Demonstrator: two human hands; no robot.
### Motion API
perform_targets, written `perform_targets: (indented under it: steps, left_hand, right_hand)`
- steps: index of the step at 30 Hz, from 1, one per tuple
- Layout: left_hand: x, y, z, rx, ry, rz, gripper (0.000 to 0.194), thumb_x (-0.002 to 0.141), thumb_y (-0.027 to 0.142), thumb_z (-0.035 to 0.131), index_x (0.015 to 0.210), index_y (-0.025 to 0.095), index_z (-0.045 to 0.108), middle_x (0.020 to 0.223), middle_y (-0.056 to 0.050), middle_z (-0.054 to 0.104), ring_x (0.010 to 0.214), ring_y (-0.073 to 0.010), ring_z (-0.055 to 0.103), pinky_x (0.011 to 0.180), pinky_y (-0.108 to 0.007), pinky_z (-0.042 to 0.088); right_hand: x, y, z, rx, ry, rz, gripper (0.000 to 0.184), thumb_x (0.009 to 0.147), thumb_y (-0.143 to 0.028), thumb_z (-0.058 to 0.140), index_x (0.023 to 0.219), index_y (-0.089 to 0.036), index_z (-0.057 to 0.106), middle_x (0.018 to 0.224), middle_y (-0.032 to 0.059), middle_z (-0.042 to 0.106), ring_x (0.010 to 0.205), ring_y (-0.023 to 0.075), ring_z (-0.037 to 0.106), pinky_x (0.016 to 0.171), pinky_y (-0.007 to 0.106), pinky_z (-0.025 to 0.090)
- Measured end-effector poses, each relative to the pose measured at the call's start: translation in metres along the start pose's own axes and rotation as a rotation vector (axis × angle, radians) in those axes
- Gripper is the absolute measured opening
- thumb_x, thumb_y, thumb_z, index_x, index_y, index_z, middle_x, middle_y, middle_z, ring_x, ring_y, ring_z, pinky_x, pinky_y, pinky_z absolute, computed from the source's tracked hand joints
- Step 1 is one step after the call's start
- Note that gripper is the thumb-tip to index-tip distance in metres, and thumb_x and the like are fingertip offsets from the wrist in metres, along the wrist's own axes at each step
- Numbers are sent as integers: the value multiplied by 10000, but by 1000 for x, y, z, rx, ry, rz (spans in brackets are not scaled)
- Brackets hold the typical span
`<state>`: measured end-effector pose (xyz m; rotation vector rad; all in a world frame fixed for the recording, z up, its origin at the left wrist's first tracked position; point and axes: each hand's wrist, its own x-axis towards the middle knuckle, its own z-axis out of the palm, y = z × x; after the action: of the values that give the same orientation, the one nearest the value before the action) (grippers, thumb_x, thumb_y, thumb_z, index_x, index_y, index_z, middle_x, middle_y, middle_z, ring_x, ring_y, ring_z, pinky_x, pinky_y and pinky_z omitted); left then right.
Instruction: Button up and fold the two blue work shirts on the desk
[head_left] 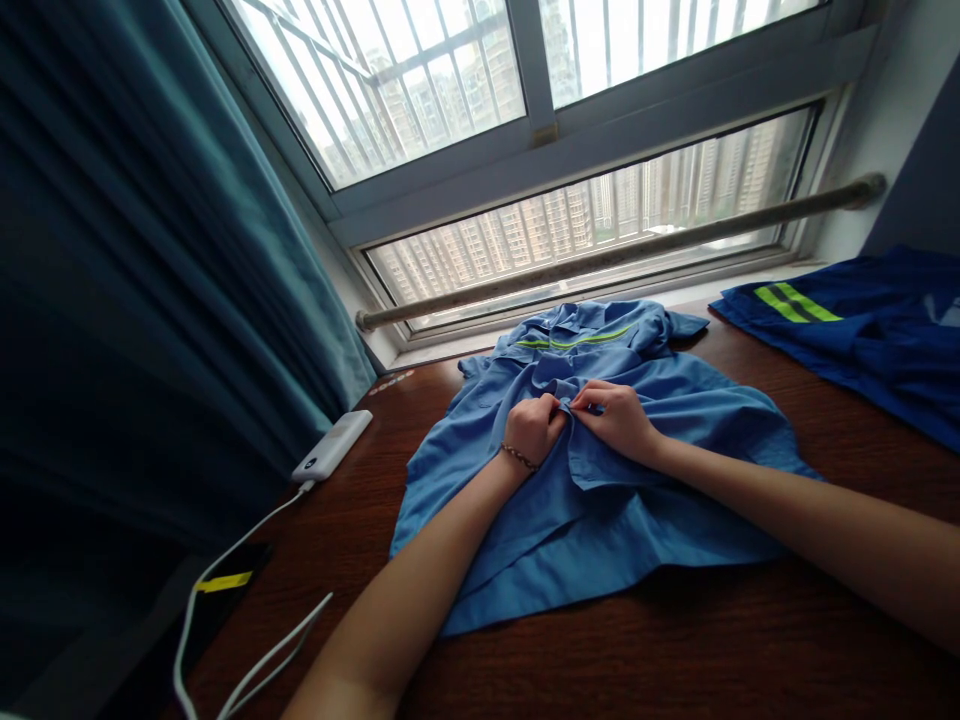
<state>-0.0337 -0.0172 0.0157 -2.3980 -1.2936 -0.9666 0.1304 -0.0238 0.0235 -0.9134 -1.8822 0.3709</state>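
Blue shirt (480, 520) lies mid-table (585, 660), collar towards the far window (439, 90). The left hand (531, 428) grips its front placket in curled fingers; the right hand (619, 420) pinches just beside. Small fingertip pinches, wrists low and cloth slack between, should align the edges without puckering.
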Motion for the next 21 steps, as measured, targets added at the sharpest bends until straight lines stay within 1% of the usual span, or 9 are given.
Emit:
perform_targets:
  steps: [7,12,14,17,19,21]
  left_hand:
    - [0,0,3,-267,-4,-127,62,750,208,496,774,171,540,672,-12,600,614,-128,565,598,-247,451]
    - [4,2,-1,-487,3,-215,82,714,180,526,790,157,549,749,-26,609,683,-125,578,661,-250,477]
    - [7,2,-4,-573,-34,-248,88,713,186,528,792,152,544,747,-25,605,683,-121,578,652,-243,480]
    - [11,-3,-6,-660,-153,-258,106,707,190,534,807,154,538,709,-5,600,654,-108,577,625,-224,475]
    - [13,-9,-6,-636,-210,-234,110,691,175,541,800,159,547,701,7,599,652,-103,574,626,-217,467]
    - [13,-15,-6,-557,-233,-205,92,680,166,544,770,163,561,687,13,595,642,-101,566,618,-213,456]
  right_hand:
    - [-4,-4,2,-40,39,-50,129,759,-156,498,692,-191,603,806,37,607,769,161,550,722,265,421]
    - [-4,-1,4,-76,43,-20,138,763,-148,494,708,-188,614,816,45,620,774,169,551,725,277,415]
    - [-3,2,5,-63,36,6,131,756,-151,503,709,-191,619,807,40,624,765,168,555,725,277,414]
    - [-2,5,4,-26,31,29,116,747,-158,515,708,-193,619,779,29,622,753,161,557,726,273,412]
    - [-1,4,3,-12,34,22,103,742,-165,523,707,-194,615,776,25,612,758,158,550,731,270,407]
    - [0,0,1,-20,37,13,74,743,-197,536,718,-190,605,772,29,587,729,150,533,700,260,402]
